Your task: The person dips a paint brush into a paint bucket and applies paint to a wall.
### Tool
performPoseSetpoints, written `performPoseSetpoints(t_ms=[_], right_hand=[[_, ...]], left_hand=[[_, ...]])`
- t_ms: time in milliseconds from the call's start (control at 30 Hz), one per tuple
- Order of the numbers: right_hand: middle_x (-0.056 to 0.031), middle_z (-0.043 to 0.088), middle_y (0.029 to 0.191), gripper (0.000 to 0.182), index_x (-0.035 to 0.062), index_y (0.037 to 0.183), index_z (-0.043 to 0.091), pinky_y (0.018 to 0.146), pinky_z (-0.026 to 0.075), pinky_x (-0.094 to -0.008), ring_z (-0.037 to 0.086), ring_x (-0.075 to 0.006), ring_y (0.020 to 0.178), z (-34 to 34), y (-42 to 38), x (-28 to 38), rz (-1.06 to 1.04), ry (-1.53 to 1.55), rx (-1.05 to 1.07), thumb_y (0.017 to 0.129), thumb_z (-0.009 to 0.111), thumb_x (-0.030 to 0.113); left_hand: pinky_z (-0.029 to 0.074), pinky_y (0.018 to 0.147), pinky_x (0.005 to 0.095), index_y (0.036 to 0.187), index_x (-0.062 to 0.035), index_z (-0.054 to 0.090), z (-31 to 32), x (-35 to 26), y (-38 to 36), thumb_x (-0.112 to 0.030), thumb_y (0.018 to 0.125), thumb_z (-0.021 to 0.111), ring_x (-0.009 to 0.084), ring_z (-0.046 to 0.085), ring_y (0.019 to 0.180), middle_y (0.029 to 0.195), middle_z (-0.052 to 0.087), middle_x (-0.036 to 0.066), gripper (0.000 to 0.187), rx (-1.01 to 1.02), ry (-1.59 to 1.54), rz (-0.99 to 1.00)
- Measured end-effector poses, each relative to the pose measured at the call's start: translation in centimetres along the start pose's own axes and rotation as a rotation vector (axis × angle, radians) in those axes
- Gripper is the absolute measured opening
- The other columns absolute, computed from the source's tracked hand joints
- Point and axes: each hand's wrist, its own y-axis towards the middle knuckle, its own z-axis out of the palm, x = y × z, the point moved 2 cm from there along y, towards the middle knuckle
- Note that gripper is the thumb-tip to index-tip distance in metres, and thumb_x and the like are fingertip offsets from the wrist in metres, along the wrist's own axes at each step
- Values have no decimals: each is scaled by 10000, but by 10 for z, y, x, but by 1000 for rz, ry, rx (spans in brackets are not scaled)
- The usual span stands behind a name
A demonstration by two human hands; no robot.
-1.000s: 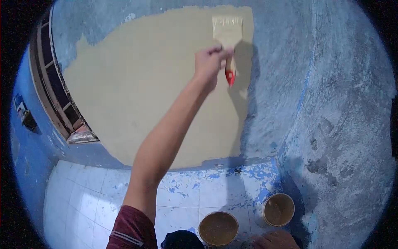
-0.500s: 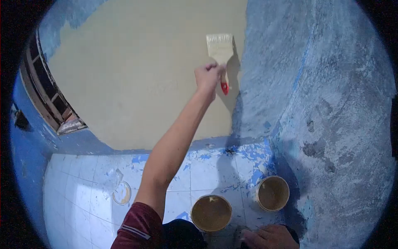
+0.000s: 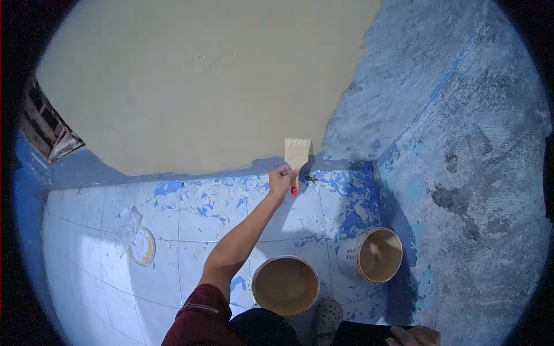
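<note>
The left hand (image 3: 281, 177) is clamped on the paintbrush (image 3: 296, 157), bristles pressed to the beige wall's (image 3: 190, 86) lower edge, while the right hand (image 3: 416, 335), grip unclear, rests near two paint buckets (image 3: 285, 285) kept within reach.

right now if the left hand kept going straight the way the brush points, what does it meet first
The left hand points the beige flat paintbrush up at the tan painted wall. The bristles already seem to touch its lower edge, though depth is unclear.
</note>
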Motion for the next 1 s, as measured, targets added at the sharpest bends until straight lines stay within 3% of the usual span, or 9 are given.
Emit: performPoseSetpoints(t_ms=[133, 267, 333, 467, 600, 700, 833, 867, 1000], right_hand=[[-165, 612, 717, 173, 11, 930, 684, 589, 490, -409, 596, -329, 637, -1, -6, 3, 135, -36, 48, 784, 691, 104], [-159, 612, 717, 147, 12, 912, 682, 573, 483, -408, 587, -324, 621, -7, -14, 6, 78, -65, 54, 796, 684, 102], [-144, 602, 706, 156, 19, 929, 673, 561, 474, -403, 578, -315, 607, -3, -26, -2, -164, -48, 64, 803, 681, 111], [-122, 605, 739, 156, 32, 931, 653, 561, 470, -400, 592, -298, 651, -9, -31, 4, -96, 79, -8, 803, 671, 121], [-98, 599, 777, 169, 50, 948, 623, 566, 463, -397, 594, -287, 705, -3, -32, -1, -280, 131, 34, 796, 653, 117], [-88, 595, 782, 232, 52, 1016, 594, 589, 464, -390, 594, -287, 723, 4, -24, -3, -383, 158, 76, 798, 636, 121], [-85, 601, 799, 338, 49, 1111, 550, 639, 474, -399, 601, -285, 744, 3, -12, 2, -479, 235, 79, 797, 625, 148], [-85, 601, 799, 338, 49, 1111, 550, 639, 474, -399, 601, -285, 744, 5, -11, 1, -486, 237, 73, 797, 625, 148], [-87, 616, 841, 340, 47, 1103, 555, 659, 487, -408, 615, -282, 775, 6, -16, -7, -523, 300, 35, 798, 638, 172]], left_hand=[[345, 500, 276, 558, -24, 526, -10, 64, -17, -50, 781, 694, 63, 428, 568, 583, 511, -10, 281, -13, -14, -228], [346, 487, 291, 556, -23, 519, -9, 65, -35, -53, 782, 693, 68, 434, 559, 585, 514, -10, 287, 25, 80, -134], [321, 487, 286, 571, -34, 522, -2, 18, -47, -60, 795, 695, 58, 408, 559, 581, 486, -30, 285, 98, 48, -150], [293, 493, 274, 590, -41, 531, 16, -87, -43, -66, 808, 701, 47, 371, 567, 584, 443, -53, 278, 182, -95, -61], [286, 516, 262, 609, -41, 522, 37, -239, -25, -92, 813, 709, 45, 370, 597, 626, 430, -71, 281, 229, -83, 233], [418, 654, 248, 809, 2, 643, 56, -360, -17, -116, 839, 668, 88, 531, 738, 773, 589, 16, 124, 211, -21, 409], [442, 851, 363, 1098, 44, 587, 83, -507, 19, -127, 831, 682, 193, 598, 937, 997, 652, 99, 331, 246, -108, 524], [337, 536, 281, 598, -71, 526, 90, -527, 32, -36, 752, 701, 83, 406, 584, 633, 455, -29, 235, 174, -156, 606], [329, 487, 269, 663, -19, 602, 107, -570, 27, -31, 767, 693, 91, 406, 540, 642, 522, 10, 139, 94, -131, 633]])
